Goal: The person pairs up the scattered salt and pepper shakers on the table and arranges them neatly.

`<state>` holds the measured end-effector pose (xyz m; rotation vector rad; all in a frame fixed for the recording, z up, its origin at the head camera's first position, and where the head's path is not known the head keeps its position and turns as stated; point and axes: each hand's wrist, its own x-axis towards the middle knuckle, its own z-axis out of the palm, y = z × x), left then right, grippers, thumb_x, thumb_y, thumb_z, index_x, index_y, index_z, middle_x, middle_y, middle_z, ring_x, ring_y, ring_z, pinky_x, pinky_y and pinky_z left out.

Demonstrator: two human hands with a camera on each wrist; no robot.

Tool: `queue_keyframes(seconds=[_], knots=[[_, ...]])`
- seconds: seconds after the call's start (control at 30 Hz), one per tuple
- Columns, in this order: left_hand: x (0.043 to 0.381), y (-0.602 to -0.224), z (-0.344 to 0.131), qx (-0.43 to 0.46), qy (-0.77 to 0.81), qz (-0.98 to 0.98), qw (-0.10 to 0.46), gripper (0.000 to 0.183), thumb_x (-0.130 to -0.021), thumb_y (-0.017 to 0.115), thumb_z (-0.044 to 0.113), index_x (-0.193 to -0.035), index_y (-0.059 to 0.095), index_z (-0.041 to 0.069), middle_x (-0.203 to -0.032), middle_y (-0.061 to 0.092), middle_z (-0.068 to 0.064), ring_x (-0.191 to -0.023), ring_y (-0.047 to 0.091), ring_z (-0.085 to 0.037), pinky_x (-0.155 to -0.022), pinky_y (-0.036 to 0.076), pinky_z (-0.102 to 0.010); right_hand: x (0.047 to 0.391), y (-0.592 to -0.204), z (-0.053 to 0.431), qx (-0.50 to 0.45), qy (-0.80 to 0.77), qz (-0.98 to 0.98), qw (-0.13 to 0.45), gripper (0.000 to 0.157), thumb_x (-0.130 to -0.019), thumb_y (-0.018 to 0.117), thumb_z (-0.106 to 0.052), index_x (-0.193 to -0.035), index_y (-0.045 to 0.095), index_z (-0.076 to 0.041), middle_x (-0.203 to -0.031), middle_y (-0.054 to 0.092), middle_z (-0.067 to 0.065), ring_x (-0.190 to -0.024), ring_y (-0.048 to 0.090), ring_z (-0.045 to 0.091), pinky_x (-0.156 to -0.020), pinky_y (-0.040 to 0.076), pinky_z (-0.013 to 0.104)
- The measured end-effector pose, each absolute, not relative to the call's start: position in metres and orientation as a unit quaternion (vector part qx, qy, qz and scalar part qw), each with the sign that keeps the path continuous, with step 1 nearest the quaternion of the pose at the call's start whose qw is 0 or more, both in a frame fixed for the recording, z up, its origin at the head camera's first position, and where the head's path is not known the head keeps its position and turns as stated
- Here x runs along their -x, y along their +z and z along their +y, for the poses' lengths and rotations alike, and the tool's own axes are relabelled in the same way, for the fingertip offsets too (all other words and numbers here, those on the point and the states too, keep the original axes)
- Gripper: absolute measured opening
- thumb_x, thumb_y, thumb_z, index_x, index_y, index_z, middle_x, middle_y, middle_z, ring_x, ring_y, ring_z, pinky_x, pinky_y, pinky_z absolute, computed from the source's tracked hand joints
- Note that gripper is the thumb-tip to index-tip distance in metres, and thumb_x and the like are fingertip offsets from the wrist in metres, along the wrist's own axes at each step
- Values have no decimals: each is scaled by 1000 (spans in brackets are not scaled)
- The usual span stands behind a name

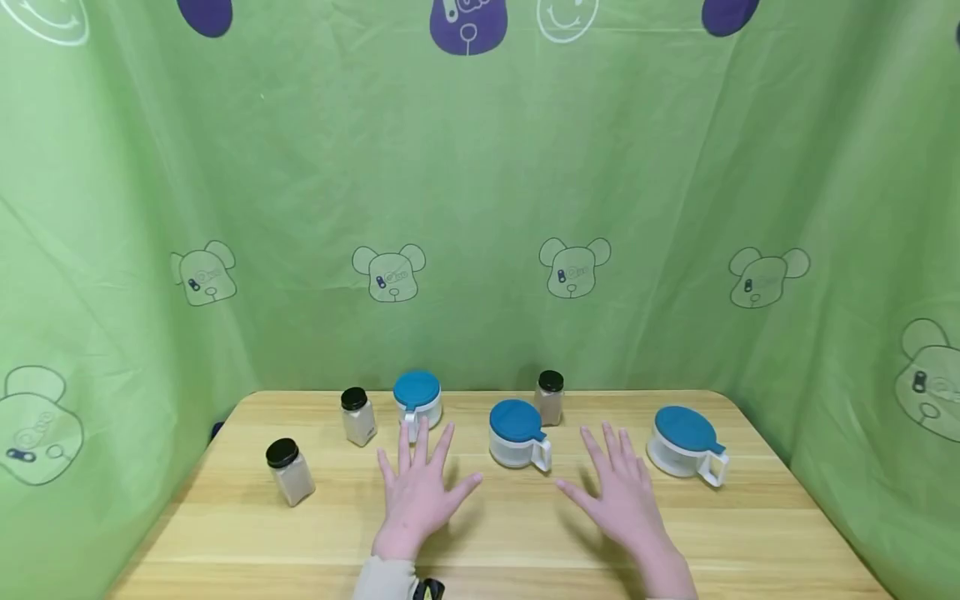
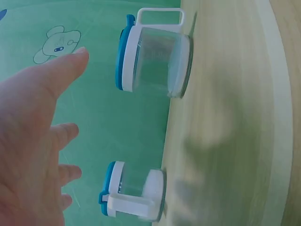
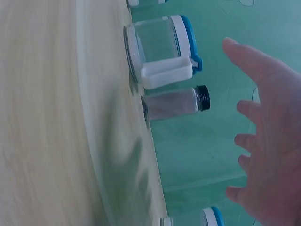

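Observation:
My left hand (image 1: 417,497) hovers over the table with fingers spread and holds nothing. Its fingertips overlap the handle of a blue-lidded glass seasoning jar (image 1: 417,397) in the head view. My right hand (image 1: 622,500), fingers also spread and holding nothing, hangs between two more such jars. The middle blue-lidded jar (image 1: 516,433) stands between the hands, its white handle toward the front right. The right blue-lidded jar (image 1: 684,442) is beyond the right fingers. A black-capped spice bottle (image 3: 175,103) stands behind the middle jar, with pale contents.
Two more black-capped bottles stand on the left: one near the back (image 1: 358,417), the other closer to the left edge (image 1: 290,472). All stand on a light wooden table (image 1: 517,533). A green curtain (image 1: 480,333) with bear prints hangs around its back and sides.

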<state>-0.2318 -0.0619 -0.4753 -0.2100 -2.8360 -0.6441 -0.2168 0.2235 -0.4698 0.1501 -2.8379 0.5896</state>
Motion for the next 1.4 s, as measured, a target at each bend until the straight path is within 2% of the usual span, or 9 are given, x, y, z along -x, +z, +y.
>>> queue_keyframes(seconds=[0.37, 0.63, 0.73, 0.93, 1.2, 1.4], knots=[[227, -467, -49, 103, -221, -960, 138, 86, -83, 42, 80, -153, 30, 32, -161, 25, -9, -151, 6, -39, -114, 3, -72, 217, -463, 246, -58, 231, -956, 174, 86, -88, 61, -57, -155, 25, -17, -161, 17, 22, -147, 10, 48, -108, 14, 75], [221, -463, -33, 129, -236, -943, 194, 77, -86, 55, 68, -149, 39, 26, -153, 42, -8, -148, 24, -37, -115, 13, -69, 213, -459, 266, -48, 246, -938, 237, 82, -86, 68, -49, -151, 33, -12, -157, 24, 24, -148, 14, 46, -106, 18, 76], [222, -462, -27, 143, -248, -935, 210, 76, -86, 55, 68, -147, 42, 25, -149, 47, -8, -145, 30, -37, -113, 18, -69, 212, -458, 274, -45, 252, -934, 250, 82, -86, 69, -47, -151, 34, -12, -156, 26, 25, -148, 14, 45, -105, 18, 77], [224, -457, -17, 157, -271, -921, 231, 72, -86, 58, 65, -144, 46, 25, -148, 49, -5, -142, 36, -36, -114, 21, -66, 213, -459, 296, -43, 238, -932, 271, 82, -84, 72, -45, -151, 35, -14, -154, 30, 26, -146, 17, 48, -100, 19, 81], [233, -446, -5, 176, -291, -903, 264, 68, -88, 59, 61, -142, 49, 22, -143, 52, -2, -138, 41, -34, -115, 24, -62, 217, -460, 328, -54, 227, -925, 301, 82, -83, 74, -41, -150, 36, -11, -149, 34, 31, -145, 20, 48, -106, 20, 74], [239, -441, 5, 187, -324, -890, 262, 63, -88, 63, 54, -140, 51, 21, -139, 56, -2, -133, 47, -30, -110, 31, -61, 225, -464, 352, -57, 213, -925, 311, 82, -81, 76, -40, -146, 39, -4, -144, 37, 33, -137, 28, 53, -104, 24, 73]])
